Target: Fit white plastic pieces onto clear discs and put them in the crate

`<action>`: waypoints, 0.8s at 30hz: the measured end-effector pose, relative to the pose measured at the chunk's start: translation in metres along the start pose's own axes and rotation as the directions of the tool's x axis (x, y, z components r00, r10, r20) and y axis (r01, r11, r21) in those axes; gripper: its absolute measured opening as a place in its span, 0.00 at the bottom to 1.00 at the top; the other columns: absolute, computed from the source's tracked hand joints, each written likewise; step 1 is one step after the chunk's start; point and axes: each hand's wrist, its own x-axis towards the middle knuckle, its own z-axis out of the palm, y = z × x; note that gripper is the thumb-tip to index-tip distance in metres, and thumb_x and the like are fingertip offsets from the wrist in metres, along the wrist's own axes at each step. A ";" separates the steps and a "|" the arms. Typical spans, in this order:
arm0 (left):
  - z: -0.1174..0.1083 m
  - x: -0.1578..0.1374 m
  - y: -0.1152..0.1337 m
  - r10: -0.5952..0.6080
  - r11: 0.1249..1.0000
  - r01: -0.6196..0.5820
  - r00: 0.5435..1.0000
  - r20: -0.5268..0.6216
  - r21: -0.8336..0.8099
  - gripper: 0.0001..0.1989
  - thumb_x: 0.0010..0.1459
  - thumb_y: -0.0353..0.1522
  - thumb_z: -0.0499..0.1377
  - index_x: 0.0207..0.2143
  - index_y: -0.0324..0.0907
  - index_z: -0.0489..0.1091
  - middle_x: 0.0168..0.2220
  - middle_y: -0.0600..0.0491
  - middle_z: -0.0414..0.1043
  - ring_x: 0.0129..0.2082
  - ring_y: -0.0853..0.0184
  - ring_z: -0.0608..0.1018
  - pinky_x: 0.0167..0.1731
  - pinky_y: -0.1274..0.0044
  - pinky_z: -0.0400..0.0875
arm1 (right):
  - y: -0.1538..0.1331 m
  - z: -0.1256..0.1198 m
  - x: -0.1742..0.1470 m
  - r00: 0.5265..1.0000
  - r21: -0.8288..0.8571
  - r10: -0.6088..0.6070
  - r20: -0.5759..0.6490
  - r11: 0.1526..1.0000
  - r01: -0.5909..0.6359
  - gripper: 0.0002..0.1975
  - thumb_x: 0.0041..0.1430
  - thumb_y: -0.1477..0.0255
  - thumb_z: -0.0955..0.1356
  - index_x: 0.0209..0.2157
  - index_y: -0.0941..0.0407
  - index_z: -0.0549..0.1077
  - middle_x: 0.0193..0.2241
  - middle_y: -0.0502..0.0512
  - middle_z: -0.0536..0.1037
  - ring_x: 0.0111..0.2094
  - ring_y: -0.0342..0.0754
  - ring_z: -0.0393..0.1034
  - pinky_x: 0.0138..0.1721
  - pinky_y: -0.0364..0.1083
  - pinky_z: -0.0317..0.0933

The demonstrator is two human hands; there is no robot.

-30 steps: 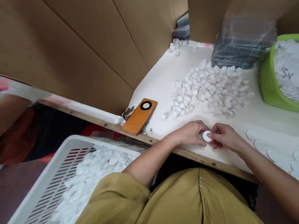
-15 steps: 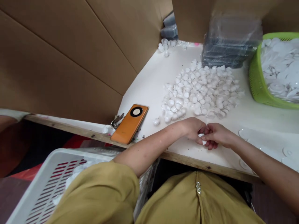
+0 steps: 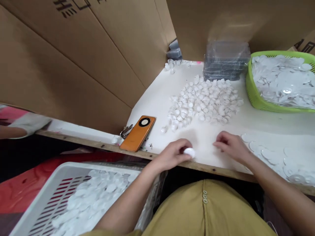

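My left hand (image 3: 175, 152) is closed on a small round white plastic piece (image 3: 189, 152), pinched between thumb and fingers just above the table's front edge. To its right, apart from it, my right hand (image 3: 232, 145) hovers with loosely bent fingers, and nothing shows between them. Beyond both hands lies a broad heap of small white plastic caps (image 3: 206, 100). Flat, clear-looking discs (image 3: 268, 155) are spread on the table beside my right wrist.
A green basket (image 3: 251, 87) full of white pieces stands at the back right, by wrapped grey blocks (image 3: 225, 62). An orange phone (image 3: 135, 136) and keys lie left. Below is a white crate (image 3: 62, 172) of white pieces. Cardboard (image 3: 86, 65) walls the left; another person's gloved hand (image 3: 31, 124) shows.
My hands have come apart. The left hand has drawn back left with the white round piece in it, while the right has moved slightly right. The view has shifted, showing more of the crate.
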 end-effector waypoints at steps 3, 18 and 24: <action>-0.056 -0.076 -0.022 -0.228 0.973 0.231 0.957 -0.179 -0.003 0.16 0.50 0.43 0.60 0.39 0.43 0.69 0.37 0.52 0.72 0.38 0.63 0.74 0.39 0.74 0.69 | 0.027 -0.043 -0.007 0.971 -0.396 -0.030 -0.236 0.916 -0.068 0.10 0.55 0.60 0.65 0.29 0.52 0.68 0.28 0.53 0.74 0.28 0.50 0.68 0.30 0.48 0.59; -0.037 -0.017 -0.016 0.159 0.716 0.220 0.873 -0.461 0.663 0.14 0.56 0.36 0.55 0.44 0.43 0.73 0.42 0.47 0.70 0.45 0.58 0.70 0.47 0.69 0.66 | 0.060 -0.068 -0.010 0.967 -0.454 0.027 -0.252 0.879 -0.143 0.12 0.47 0.62 0.67 0.33 0.51 0.64 0.27 0.56 0.75 0.26 0.56 0.68 0.28 0.51 0.57; -0.022 0.066 -0.012 0.174 0.592 0.151 0.935 -0.308 0.792 0.10 0.53 0.24 0.55 0.35 0.39 0.75 0.39 0.43 0.68 0.42 0.56 0.70 0.42 0.67 0.67 | 0.066 -0.059 -0.032 0.960 -0.255 0.064 -0.271 0.957 -0.136 0.19 0.51 0.54 0.65 0.38 0.51 0.72 0.31 0.54 0.77 0.31 0.54 0.71 0.34 0.52 0.63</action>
